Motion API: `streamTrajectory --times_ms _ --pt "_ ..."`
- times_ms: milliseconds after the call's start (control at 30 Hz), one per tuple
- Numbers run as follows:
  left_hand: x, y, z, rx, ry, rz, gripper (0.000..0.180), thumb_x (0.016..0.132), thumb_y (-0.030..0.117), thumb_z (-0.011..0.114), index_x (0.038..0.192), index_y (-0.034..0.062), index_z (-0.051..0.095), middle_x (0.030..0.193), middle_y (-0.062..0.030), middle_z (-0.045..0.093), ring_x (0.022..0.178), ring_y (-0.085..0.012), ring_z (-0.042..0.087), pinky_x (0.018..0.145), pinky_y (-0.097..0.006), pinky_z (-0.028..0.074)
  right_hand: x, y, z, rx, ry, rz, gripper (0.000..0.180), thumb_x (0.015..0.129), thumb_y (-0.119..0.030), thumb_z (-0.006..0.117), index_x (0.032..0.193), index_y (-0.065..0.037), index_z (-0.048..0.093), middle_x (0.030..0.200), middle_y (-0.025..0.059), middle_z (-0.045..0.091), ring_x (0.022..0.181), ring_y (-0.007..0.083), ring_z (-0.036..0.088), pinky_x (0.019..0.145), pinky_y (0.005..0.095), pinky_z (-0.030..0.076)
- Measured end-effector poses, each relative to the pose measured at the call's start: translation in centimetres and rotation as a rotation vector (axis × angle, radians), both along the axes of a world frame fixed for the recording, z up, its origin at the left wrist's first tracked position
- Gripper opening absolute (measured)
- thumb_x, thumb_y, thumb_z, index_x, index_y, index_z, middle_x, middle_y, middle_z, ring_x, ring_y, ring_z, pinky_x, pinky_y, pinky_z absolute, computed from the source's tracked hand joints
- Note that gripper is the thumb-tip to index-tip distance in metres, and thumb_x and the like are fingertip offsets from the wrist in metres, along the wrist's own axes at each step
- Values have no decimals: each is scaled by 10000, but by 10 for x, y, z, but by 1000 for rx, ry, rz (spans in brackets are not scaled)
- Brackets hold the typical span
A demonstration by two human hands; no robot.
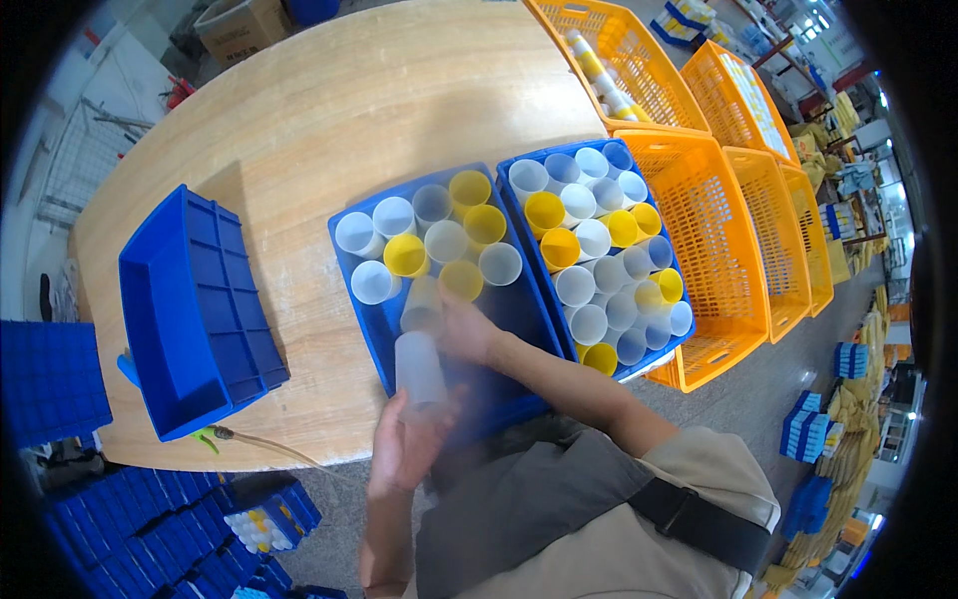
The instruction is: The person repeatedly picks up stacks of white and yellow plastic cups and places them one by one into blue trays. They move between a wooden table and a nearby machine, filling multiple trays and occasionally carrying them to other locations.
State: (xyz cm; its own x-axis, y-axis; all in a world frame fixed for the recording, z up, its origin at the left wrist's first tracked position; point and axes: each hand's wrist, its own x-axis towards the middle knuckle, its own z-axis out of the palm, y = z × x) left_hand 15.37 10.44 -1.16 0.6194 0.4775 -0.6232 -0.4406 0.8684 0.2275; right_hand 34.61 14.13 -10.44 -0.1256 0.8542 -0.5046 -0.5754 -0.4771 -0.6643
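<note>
My left hand (407, 439) is closed around a frosted white plastic cylinder (420, 369), tilted over the near left edge of a blue bin (374, 324). Just beyond it, my right hand (467, 327) reaches into that bin, its fingers curled against a second whitish cylinder (421, 305); both are smeared by motion. Upright cylinders fill the bin's far part, among them a white one (373, 283) and a yellow one (407, 257). Bare blue floor shows in its near part. A second blue bin (544, 299) on the right is packed with upright white and yellow cylinders.
On the left of the wooden table (299, 110) a blue bin (205, 319) lies on its side. Orange crates (699, 240) stand along the right, one holding more cylinders (604, 75). Several blue bins (140, 529) are stacked at the lower left, near a thin hose (269, 446).
</note>
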Motion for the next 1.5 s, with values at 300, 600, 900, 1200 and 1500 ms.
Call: streamTrajectory --times_ms 300,600,900,1200,1500 --pt "30 46 -69 -156 -144 486 1025 949 482 643 1509 -154 67 1527 -243 297 1431 -349 344 1177 -402 344 31 -41 -2 -23 234 -42 693 1034 -508 473 1538 -80 264 1539 141 418 1408 279 411 1131 469 346" --pt "54 -2 -60 254 372 -36 565 1023 367 564 1414 -19 432 1352 -187 543 1265 -285 517 1078 -388 418 84 -105 43 -11 150 79 512 1025 -350 572 1409 -19 498 1326 153 623 1155 234 648 979 350 514" --pt "197 -112 -63 1121 908 -604 677 1000 291 590 1500 -56 294 1441 -298 467 1294 -378 513 1075 -427 405 291 -202 95 493 -660 -716 304 1046 -181 511 1273 9 577 1002 77 665 935 151 641 825 318 531" --pt "256 -154 -107 1362 1783 -529 762 983 424 586 1476 -95 327 1281 -317 579 1138 -451 599 923 -438 520 535 -342 -276 -634 -1218 -252 477 872 -349 711 1170 13 622 996 185 702 955 310 677 822 433 529" --pt "210 -153 -134 1253 1758 -511 798 1015 541 472 1512 -51 274 1312 -290 537 1151 -399 598 885 -440 527 476 -340 -369 -591 -920 -57 643 841 -271 746 1363 -6 478 1417 230 495 1315 364 484 1052 475 432"
